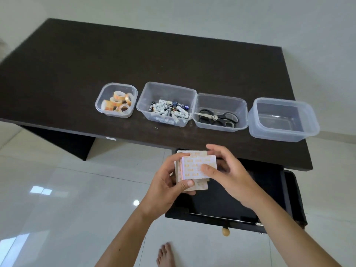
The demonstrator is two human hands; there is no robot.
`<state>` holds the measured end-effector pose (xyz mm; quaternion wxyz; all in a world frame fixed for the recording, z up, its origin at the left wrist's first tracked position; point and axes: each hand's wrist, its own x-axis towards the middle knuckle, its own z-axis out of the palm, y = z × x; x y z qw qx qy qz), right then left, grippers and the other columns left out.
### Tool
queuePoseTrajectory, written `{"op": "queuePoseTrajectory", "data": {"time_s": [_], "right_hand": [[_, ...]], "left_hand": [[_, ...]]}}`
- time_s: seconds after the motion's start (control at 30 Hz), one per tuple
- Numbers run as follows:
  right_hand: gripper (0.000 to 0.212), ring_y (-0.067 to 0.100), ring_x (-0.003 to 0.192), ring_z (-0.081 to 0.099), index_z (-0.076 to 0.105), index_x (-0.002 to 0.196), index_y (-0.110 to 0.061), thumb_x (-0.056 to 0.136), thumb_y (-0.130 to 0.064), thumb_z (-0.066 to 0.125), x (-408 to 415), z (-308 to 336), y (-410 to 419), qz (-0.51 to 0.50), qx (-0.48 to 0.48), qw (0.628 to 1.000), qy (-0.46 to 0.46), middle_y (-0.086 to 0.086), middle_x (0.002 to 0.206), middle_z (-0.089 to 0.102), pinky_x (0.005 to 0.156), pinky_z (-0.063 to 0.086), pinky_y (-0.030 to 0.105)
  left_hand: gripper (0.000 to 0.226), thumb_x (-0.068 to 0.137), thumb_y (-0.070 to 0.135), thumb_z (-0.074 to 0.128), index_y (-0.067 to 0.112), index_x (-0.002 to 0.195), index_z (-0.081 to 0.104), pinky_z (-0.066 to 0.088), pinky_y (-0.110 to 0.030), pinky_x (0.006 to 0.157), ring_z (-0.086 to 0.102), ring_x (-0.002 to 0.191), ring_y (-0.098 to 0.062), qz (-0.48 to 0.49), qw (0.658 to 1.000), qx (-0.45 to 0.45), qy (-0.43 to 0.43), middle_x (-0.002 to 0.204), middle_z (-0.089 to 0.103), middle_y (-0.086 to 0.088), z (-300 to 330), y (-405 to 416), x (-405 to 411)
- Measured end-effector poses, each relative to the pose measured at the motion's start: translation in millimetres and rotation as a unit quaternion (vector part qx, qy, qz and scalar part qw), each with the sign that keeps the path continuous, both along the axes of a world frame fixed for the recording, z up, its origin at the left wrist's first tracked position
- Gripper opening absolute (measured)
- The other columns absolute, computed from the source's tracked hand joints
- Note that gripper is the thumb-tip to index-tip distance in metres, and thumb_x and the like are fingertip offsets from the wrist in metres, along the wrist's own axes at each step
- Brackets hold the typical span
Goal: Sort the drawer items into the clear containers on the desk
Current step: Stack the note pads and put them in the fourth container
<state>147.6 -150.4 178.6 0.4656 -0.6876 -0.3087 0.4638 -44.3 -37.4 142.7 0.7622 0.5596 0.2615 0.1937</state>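
Pale tiles are showing under our dark worktop [154, 60], where tape, batteries and scissors are sitting binned; the fourth bin [306, 130] is waiting while our left hand [165, 185] and right hand [227, 170] are pinching packets [194, 166] over the drawer [289, 199]

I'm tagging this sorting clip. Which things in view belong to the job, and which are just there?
Part of the job:
- stack of sticker packs, held by left hand and right hand
- open drawer
- empty container
- containers of tape rolls, batteries, scissors

Just there:
- desk
- tiled floor
- bare foot
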Motion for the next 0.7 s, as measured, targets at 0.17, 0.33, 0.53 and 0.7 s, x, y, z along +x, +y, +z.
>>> {"op": "queuePoseTrajectory", "data": {"time_s": [0.17, 0.33, 0.53, 0.7], "right_hand": [[0.040, 0.033, 0.123, 0.071, 0.067, 0.137, -0.012, 0.103, -0.033, 0.064, -14, 60, -14, -0.037, -0.003, 0.980, 0.194, 0.013, 0.130, 0.075, 0.108, 0.053, 0.061], [0.032, 0.027, 0.116, 0.075, 0.071, 0.130, -0.013, 0.101, -0.026, 0.068, -4, 120, -43, -0.093, -0.013, 0.989, 0.111, 0.008, 0.123, 0.078, 0.101, 0.059, 0.056], [0.029, 0.019, 0.111, 0.076, 0.071, 0.125, -0.020, 0.098, -0.030, 0.074, 32, 147, -62, -0.162, -0.025, 0.986, 0.039, -0.003, 0.117, 0.080, 0.096, 0.064, 0.043], [0.033, 0.012, 0.111, 0.075, 0.070, 0.128, -0.027, 0.097, -0.033, 0.076, 82, 137, -77, -0.172, -0.033, 0.984, -0.015, -0.009, 0.118, 0.079, 0.102, 0.061, 0.044]], "left_hand": [[0.057, 0.097, 0.001, 0.071, 0.028, 0.142, 0.049, 0.065, -0.055, 0.085, 0.066, 0.124, -0.034, -0.061, 0.998, 0.021, 0.004, 0.134, 0.066, 0.003, 66, -3, 4], [0.055, 0.098, 0.021, 0.073, 0.033, 0.146, 0.048, 0.064, -0.051, 0.089, 0.063, 0.124, -0.030, -0.096, 0.994, 0.035, 0.022, 0.136, 0.061, -0.005, 132, -19, 24], [0.080, 0.094, 0.041, 0.077, 0.043, 0.156, 0.026, 0.060, -0.025, 0.092, 0.067, 0.122, -0.013, -0.077, 0.992, 0.037, 0.097, 0.135, 0.067, -0.001, 156, -33, 81], [0.054, 0.097, 0.032, 0.076, 0.024, 0.145, 0.052, 0.057, -0.024, 0.097, 0.068, 0.123, -0.010, -0.105, 0.988, 0.056, 0.102, 0.135, 0.070, 0.004, 146, -40, 139]]}}
